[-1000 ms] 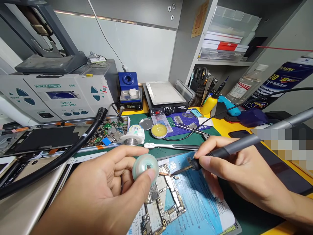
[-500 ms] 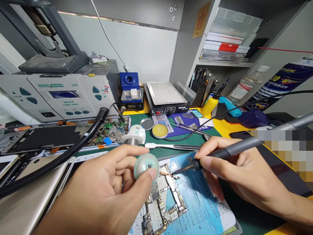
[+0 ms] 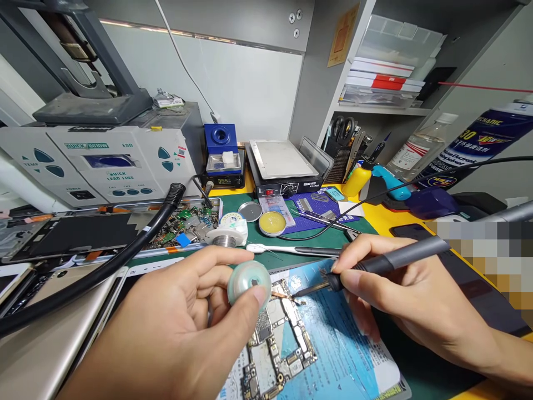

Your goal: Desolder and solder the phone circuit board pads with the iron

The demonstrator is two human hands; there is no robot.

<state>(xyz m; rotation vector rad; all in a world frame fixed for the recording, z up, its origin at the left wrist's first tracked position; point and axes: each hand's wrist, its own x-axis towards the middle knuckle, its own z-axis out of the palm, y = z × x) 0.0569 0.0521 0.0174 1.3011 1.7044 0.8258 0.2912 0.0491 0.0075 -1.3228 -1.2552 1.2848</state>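
Observation:
My left hand [image 3: 187, 316] pinches a round pale-green spool of desoldering braid [image 3: 245, 283] between thumb and fingers. From it a strip of copper braid [image 3: 282, 295] runs right onto the top edge of a phone circuit board [image 3: 297, 330]. My right hand [image 3: 400, 294] grips a soldering iron [image 3: 375, 264] like a pen. The iron's tip meets the braid's end, or lies just over it; contact is hard to tell. Under the board is a blue and white printed pad [image 3: 350, 355]. My left hand hides part of the board's left side.
Behind my hands lie a white and black brush [image 3: 295, 250], a solder wire reel [image 3: 227, 233] and an open tin of yellow paste [image 3: 272, 223]. A thick black hose [image 3: 137, 244] crosses the left. A heating plate [image 3: 285, 161] stands at the back; the iron's cable [image 3: 416, 180] arcs rightward.
Both hands stay almost in place. The handle end of the soldering iron has shifted very slightly, while the spool and the board look unmoved.

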